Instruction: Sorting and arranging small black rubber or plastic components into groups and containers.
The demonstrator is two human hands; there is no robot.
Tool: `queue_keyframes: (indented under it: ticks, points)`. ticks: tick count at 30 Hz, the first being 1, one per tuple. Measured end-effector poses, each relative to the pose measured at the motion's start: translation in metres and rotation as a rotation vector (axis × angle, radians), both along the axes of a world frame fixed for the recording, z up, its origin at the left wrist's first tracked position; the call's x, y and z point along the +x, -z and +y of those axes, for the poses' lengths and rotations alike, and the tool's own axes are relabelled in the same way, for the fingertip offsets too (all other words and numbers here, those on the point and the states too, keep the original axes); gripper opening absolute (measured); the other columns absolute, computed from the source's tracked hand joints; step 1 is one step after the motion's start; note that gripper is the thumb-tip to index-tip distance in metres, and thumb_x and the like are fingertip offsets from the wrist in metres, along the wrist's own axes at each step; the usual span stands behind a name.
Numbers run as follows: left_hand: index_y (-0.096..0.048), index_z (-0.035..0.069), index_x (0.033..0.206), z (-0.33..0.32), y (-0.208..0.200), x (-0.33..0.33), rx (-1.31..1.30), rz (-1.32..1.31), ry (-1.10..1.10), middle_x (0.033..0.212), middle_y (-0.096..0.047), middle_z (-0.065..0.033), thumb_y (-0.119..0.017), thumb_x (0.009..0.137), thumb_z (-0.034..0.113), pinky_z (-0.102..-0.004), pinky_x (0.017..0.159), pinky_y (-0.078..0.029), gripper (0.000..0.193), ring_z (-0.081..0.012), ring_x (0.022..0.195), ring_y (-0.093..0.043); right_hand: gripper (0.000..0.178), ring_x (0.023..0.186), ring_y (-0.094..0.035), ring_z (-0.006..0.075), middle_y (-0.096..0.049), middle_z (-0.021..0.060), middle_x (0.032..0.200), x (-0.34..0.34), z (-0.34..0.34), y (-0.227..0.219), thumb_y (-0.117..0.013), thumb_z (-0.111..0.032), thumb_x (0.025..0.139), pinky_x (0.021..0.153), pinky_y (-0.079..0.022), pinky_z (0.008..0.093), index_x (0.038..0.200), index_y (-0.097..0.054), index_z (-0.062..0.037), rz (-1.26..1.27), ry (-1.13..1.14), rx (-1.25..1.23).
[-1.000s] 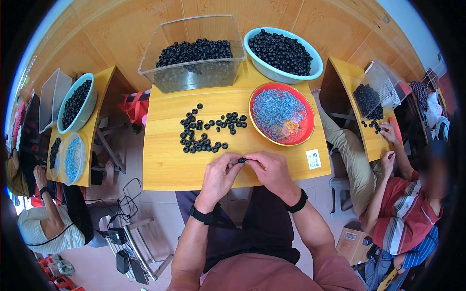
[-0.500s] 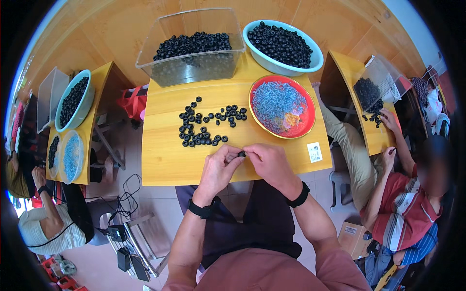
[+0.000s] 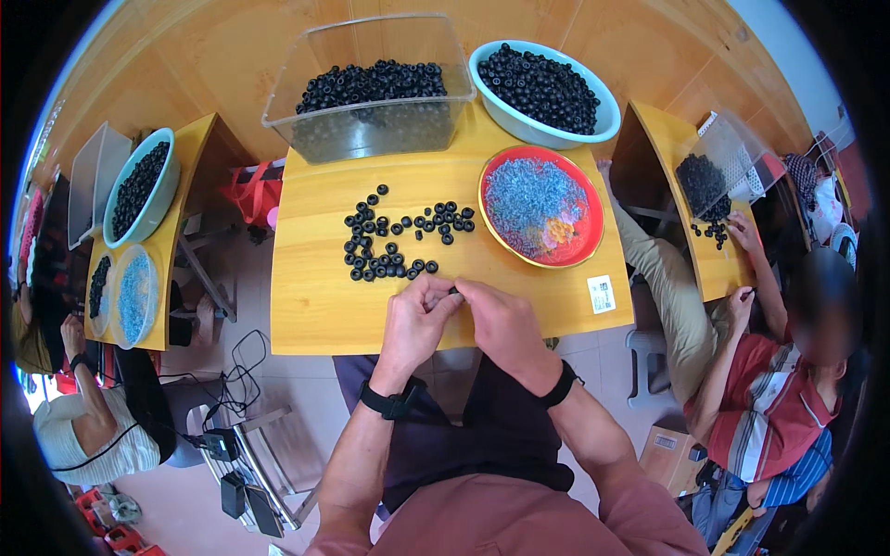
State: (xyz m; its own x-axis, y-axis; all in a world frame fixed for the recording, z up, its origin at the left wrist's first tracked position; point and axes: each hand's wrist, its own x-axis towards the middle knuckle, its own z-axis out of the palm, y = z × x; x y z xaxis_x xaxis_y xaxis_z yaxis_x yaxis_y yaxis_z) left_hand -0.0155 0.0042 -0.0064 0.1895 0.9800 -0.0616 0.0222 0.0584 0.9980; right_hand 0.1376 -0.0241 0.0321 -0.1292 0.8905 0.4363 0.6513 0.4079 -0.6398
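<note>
My left hand (image 3: 414, 320) and my right hand (image 3: 501, 324) meet over the table's near edge. Between their fingertips is a small black round piece (image 3: 453, 291), mostly covered by the fingers. Both hands are closed in a pinch on it. Just beyond them, loose black ring-shaped pieces (image 3: 395, 271) lie scattered on the yellow table (image 3: 315, 315). To the right of these, a red round tray (image 3: 594, 232) holds a heap of tiny bluish clear parts (image 3: 533, 190) and shows a floral pattern where its bottom is bare.
At the back stand a clear plastic bin (image 3: 371, 139) and a light blue basin (image 3: 556, 137), both filled with black pieces. A white label (image 3: 601, 294) lies at the right edge. Co-workers sit at a left table (image 3: 190, 148) and a right table (image 3: 654, 139).
My hands have drawn closer together, and the right one has shifted slightly left. Less of the black piece shows between the fingers now. The scattered pieces keep their arrangement.
</note>
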Motion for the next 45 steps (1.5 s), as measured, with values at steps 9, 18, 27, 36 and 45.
queue_keyframes:
  ticks: [9, 18, 27, 36, 45]
  points:
    - [-0.059, 0.001, 0.112, -0.011, -0.017, -0.003, 0.290, 0.294, 0.107, 0.078, -0.063, -0.0134, -0.077, 0.090, 0.005, -0.0324, 0.063, -0.052, 0.028, -0.0188, 0.066, -0.060, 0.013, 0.079, -0.073, 0.0337, -0.073, 0.0187, 0.087, 0.020, 0.009, 0.000, -0.071, -0.010, 0.089, 0.068, -0.056, 0.0403, 0.098, -0.070, -0.0015, 0.226, 0.020, -0.324]
    - [-0.062, 0.000, 0.109, -0.012, -0.019, 0.008, 0.577, 0.521, 0.168, 0.085, -0.061, -0.0164, -0.080, 0.086, 0.015, -0.0415, 0.067, -0.052, 0.033, -0.0321, 0.075, -0.063, 0.012, 0.077, -0.064, 0.0079, -0.071, 0.0042, 0.086, 0.037, 0.009, 0.008, -0.070, -0.007, 0.095, 0.070, -0.053, 0.0257, 0.099, -0.065, 0.0027, 0.406, -0.092, -0.497]
    - [-0.061, -0.001, 0.102, -0.010, -0.021, 0.011, 0.602, 0.640, 0.209, 0.091, -0.059, -0.0201, -0.076, 0.089, 0.020, -0.0479, 0.076, -0.050, 0.029, -0.0409, 0.089, -0.061, 0.017, 0.074, -0.071, 0.0147, -0.074, 0.0108, 0.083, 0.038, 0.004, 0.013, -0.074, -0.012, 0.091, 0.067, -0.055, 0.0305, 0.094, -0.068, 0.0031, 0.468, -0.007, -0.468]
    - [-0.062, 0.001, 0.101, -0.011, -0.018, 0.014, 0.655, 0.704, 0.243, 0.090, -0.061, -0.0180, -0.074, 0.089, 0.020, -0.0470, 0.080, -0.052, 0.026, -0.0386, 0.092, -0.062, 0.015, 0.072, -0.066, 0.0125, -0.070, 0.0074, 0.079, 0.043, 0.005, 0.035, -0.074, -0.012, 0.088, 0.067, -0.054, 0.0300, 0.090, -0.067, 0.0009, 0.545, -0.097, -0.504]
    - [-0.059, 0.003, 0.095, -0.009, -0.019, 0.014, 0.737, 0.764, 0.289, 0.086, -0.058, -0.0143, -0.070, 0.090, 0.019, -0.0443, 0.082, -0.050, 0.020, -0.0343, 0.087, -0.060, 0.016, 0.071, -0.065, 0.0127, -0.069, 0.0071, 0.079, 0.048, 0.009, 0.030, -0.074, -0.014, 0.087, 0.067, -0.054, 0.0297, 0.088, -0.067, 0.0005, 0.519, -0.143, -0.574]
